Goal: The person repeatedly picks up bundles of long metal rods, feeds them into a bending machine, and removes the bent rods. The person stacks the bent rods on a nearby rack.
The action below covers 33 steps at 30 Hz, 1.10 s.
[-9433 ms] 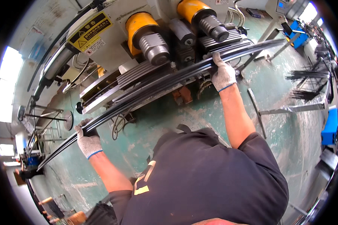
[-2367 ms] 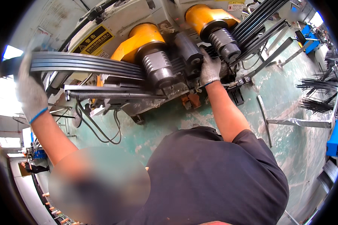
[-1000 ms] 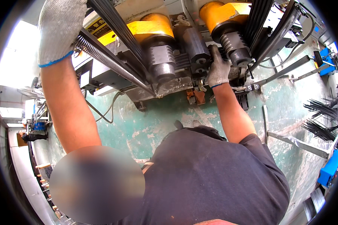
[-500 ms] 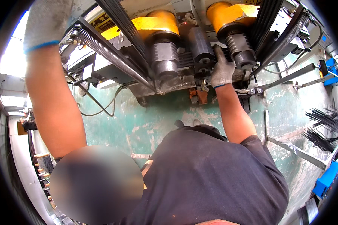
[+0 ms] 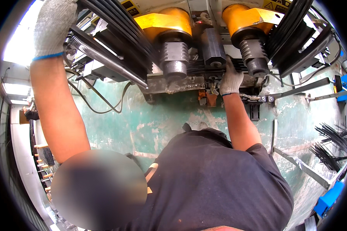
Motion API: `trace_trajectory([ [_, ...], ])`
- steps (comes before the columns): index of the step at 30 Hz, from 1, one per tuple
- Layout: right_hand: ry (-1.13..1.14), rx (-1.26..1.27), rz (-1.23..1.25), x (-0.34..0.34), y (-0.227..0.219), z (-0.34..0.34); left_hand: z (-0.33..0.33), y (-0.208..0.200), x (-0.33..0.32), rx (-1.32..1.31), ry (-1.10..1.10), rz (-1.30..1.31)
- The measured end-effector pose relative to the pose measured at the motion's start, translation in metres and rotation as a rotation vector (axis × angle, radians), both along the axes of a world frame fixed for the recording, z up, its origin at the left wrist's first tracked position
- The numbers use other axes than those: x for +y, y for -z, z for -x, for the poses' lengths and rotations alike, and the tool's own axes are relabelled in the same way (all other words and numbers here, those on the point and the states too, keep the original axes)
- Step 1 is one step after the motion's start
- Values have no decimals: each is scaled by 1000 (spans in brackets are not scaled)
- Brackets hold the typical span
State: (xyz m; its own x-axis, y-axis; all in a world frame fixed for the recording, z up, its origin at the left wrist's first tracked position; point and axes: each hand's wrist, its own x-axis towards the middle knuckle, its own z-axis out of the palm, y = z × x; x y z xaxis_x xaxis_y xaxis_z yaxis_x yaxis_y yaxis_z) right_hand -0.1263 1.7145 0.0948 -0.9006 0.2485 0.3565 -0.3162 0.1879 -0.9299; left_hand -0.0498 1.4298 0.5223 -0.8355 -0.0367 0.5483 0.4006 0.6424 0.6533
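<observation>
My left hand point(image 5: 54, 30), in a grey knit glove with a blue cuff, reaches up at the far left. It is beside the upper end of a slanting bundle of black rods point(image 5: 113, 27); its fingers are hidden or cut off by the picture's edge. In the middle, my gloved right hand point(image 5: 232, 81) is closed around the horizontal stretch of the black rods, one finger pointing up across them. A dark hexagonal block point(image 5: 214, 46) stands just left of it. Ribbed metal rollers point(image 5: 176, 57) sit on either side, below yellow machine arms point(image 5: 164, 24).
A coil spring point(image 5: 100, 54) slants below the left bundle. Another black rod bundle point(image 5: 291, 29) rises at the right. Cables point(image 5: 113, 109) loop over the green floor point(image 5: 119, 127). Loose black rods point(image 5: 329, 146), a metal rail point(image 5: 302, 167) and a blue box point(image 5: 329, 198) lie farther right.
The left rod bundle leans farther outward and its upper end now meets my left hand, which has shifted slightly right. The right bundle has swung outward too. My right hand stays at the middle.
</observation>
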Motion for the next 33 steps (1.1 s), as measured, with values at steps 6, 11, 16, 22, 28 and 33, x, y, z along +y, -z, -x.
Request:
trace_trajectory([
  [6, -23, 18, -34, -4, 3, -2, 1, -11, -36, -133, 19, -166],
  [11, 17, 102, -146, -2, 9, 1, -22, 9, 47, 15, -100, 11],
  [16, -82, -64, 3, -4, 10, -2, -34, 1, 52, -51, -100, -42],
  [22, -64, -35, -121, 3, 12, 1, -18, 4, 5, -10, -115, 319],
  [28, -95, -206, 255, 0, -1, 0, -23, -6, 37, -257, -88, -81],
  [33, -126, -210, 313, -12, -5, -6, -34, -16, 2, -23, -255, 775],
])
